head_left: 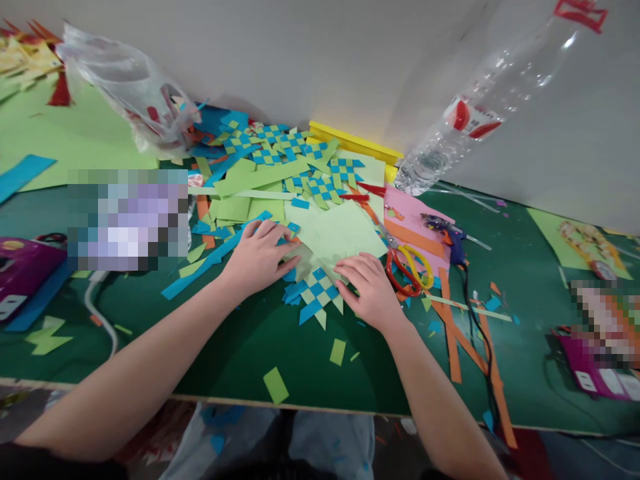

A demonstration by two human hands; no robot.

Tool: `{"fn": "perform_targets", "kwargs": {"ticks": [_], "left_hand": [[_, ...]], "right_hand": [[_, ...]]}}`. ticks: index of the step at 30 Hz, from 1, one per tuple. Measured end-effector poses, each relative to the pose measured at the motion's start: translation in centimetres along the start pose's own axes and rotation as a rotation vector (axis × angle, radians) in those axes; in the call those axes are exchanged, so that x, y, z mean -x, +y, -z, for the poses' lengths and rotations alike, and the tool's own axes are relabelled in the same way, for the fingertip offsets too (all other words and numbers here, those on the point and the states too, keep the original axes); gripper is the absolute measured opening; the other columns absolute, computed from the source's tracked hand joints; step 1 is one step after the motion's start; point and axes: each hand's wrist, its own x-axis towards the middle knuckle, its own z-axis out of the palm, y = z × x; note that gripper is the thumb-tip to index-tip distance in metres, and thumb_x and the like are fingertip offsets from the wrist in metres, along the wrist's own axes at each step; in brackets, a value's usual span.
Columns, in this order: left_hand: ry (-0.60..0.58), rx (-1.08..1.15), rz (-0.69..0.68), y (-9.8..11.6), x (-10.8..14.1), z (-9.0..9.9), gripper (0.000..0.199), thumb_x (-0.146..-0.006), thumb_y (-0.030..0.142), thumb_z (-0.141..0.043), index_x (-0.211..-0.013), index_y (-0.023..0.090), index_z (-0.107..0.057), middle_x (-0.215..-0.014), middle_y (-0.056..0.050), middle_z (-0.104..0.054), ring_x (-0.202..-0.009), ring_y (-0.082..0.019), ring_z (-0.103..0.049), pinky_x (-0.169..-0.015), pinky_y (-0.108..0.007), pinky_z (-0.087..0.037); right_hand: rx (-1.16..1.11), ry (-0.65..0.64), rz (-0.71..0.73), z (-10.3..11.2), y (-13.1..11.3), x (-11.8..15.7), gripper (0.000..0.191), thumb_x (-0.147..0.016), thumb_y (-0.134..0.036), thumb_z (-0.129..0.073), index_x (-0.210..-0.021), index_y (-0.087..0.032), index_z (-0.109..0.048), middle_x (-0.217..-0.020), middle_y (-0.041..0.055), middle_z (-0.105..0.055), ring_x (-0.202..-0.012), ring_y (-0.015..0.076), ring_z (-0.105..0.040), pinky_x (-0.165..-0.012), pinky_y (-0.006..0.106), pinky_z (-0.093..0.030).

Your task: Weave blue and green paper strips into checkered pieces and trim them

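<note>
A woven paper fish (pixel 320 291) in blue and pale green checks lies on the table in front of me, with a small eye dot near its top. My left hand (pixel 265 257) is just left of it, fingers loosely spread and thumb apart, over small blue paper pieces. On the other side, my right hand (pixel 369 290) is open, its fingertips close to the fish's right edge; whether they touch it I cannot tell. Pale green paper (pixel 340 230) lies just behind the fish. Scissors (pixel 413 267) with red and yellow handles lie beside my right hand.
More woven fish (pixel 325 187) are heaped behind, among green strips (pixel 265 177). A glue gun (pixel 450 237) with a black cable lies right, near orange strips (pixel 453 333). A large plastic bottle (pixel 465 113) and a plastic bag (pixel 130 93) stand by the wall.
</note>
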Motion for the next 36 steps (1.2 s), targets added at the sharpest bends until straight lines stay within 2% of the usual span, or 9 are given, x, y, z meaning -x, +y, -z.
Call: {"fn": "perform_targets", "kwargs": {"ticks": [6, 11, 15, 19, 23, 27, 30, 33, 36], "left_hand": [[-0.028, 0.071, -0.08, 0.1, -0.1, 0.0, 0.034, -0.093, 0.044, -0.045, -0.109, 0.028, -0.07, -0.108, -0.009, -0.063, -0.101, -0.027, -0.051, -0.093, -0.046, -0.037], [-0.007, 0.131, -0.169, 0.4, -0.2, 0.3, 0.03, -0.094, 0.041, -0.046, -0.09, 0.027, -0.073, -0.098, -0.006, -0.066, -0.094, -0.023, -0.055, -0.09, -0.041, -0.038], [0.1, 0.023, 0.039, 0.1, -0.1, 0.0, 0.027, -0.093, 0.036, -0.046, -0.1, 0.022, -0.069, -0.104, -0.01, -0.067, -0.1, -0.027, -0.056, -0.091, -0.044, -0.038], [0.076, -0.112, 0.225, -0.4, 0.0, -0.5, 0.044, -0.089, 0.046, -0.049, -0.119, 0.015, -0.058, -0.112, -0.015, -0.064, -0.109, -0.034, -0.054, -0.093, -0.047, -0.036], [0.042, -0.108, 0.255, -0.3, 0.0, -0.7, 0.044, -0.089, 0.046, -0.049, -0.12, 0.015, -0.055, -0.109, -0.014, -0.066, -0.108, -0.034, -0.056, -0.095, -0.048, -0.034], [0.07, -0.102, 0.235, -0.2, 0.0, -0.7, 0.037, -0.091, 0.038, -0.048, -0.121, 0.017, -0.054, -0.108, -0.012, -0.068, -0.102, -0.031, -0.061, -0.097, -0.046, -0.034], [0.138, -0.1, 0.219, -0.3, 0.1, -0.8, 0.033, -0.09, 0.036, -0.049, -0.118, 0.02, -0.056, -0.105, -0.009, -0.071, -0.094, -0.027, -0.066, -0.098, -0.044, -0.035], [0.229, -0.072, 0.208, -0.6, 0.3, -0.9, 0.023, -0.09, 0.031, -0.05, -0.106, 0.022, -0.063, -0.092, -0.004, -0.075, -0.081, -0.022, -0.07, -0.096, -0.041, -0.039], [0.334, -0.098, 0.169, -0.7, 0.4, -0.7, 0.016, -0.089, 0.026, -0.051, -0.095, 0.023, -0.066, -0.08, -0.001, -0.076, -0.072, -0.019, -0.07, -0.091, -0.037, -0.044]], "right_hand": [[0.004, 0.004, 0.001, -0.1, 0.1, 0.0, 0.023, -0.092, -0.025, -0.049, -0.111, -0.019, -0.062, -0.111, 0.0073, -0.067, -0.107, 0.0198, -0.059, -0.106, 0.041, -0.037], [0.001, 0.008, 0.0, -0.1, 0.1, 0.0, 0.023, -0.093, -0.026, -0.048, -0.111, -0.02, -0.061, -0.112, 0.0061, -0.067, -0.107, 0.0192, -0.058, -0.107, 0.041, -0.037], [0.001, 0.018, -0.001, -0.1, 0.1, 0.0, 0.023, -0.093, -0.025, -0.048, -0.111, -0.02, -0.061, -0.111, 0.0062, -0.067, -0.106, 0.0197, -0.059, -0.107, 0.042, -0.036], [0.005, 0.014, 0.003, -0.1, 0.1, 0.0, 0.022, -0.093, -0.025, -0.049, -0.111, -0.019, -0.061, -0.11, 0.0063, -0.067, -0.105, 0.0197, -0.059, -0.107, 0.042, -0.036], [0.009, 0.022, 0.011, -0.2, 0.1, 0.0, 0.021, -0.092, -0.025, -0.05, -0.11, -0.02, -0.061, -0.11, 0.0061, -0.068, -0.104, 0.0196, -0.06, -0.106, 0.042, -0.037], [0.018, 0.022, 0.015, -0.2, -0.1, -0.1, 0.02, -0.092, -0.024, -0.051, -0.11, -0.021, -0.06, -0.11, 0.0046, -0.068, -0.103, 0.0189, -0.06, -0.107, 0.042, -0.036], [0.061, 0.086, -0.063, 0.0, 0.2, 0.0, 0.017, -0.091, -0.023, -0.051, -0.105, -0.021, -0.061, -0.106, 0.0045, -0.069, -0.101, 0.0198, -0.062, -0.106, 0.044, -0.036], [0.112, 0.225, -0.239, 0.4, 1.1, 0.2, 0.015, -0.089, -0.024, -0.053, -0.1, -0.021, -0.062, -0.101, 0.0061, -0.071, -0.097, 0.0229, -0.063, -0.102, 0.047, -0.038], [0.114, 0.302, -0.333, 0.9, 2.2, 0.4, 0.014, -0.089, -0.026, -0.053, -0.098, -0.021, -0.062, -0.099, 0.0071, -0.071, -0.096, 0.0247, -0.063, -0.095, 0.047, -0.042]]}}
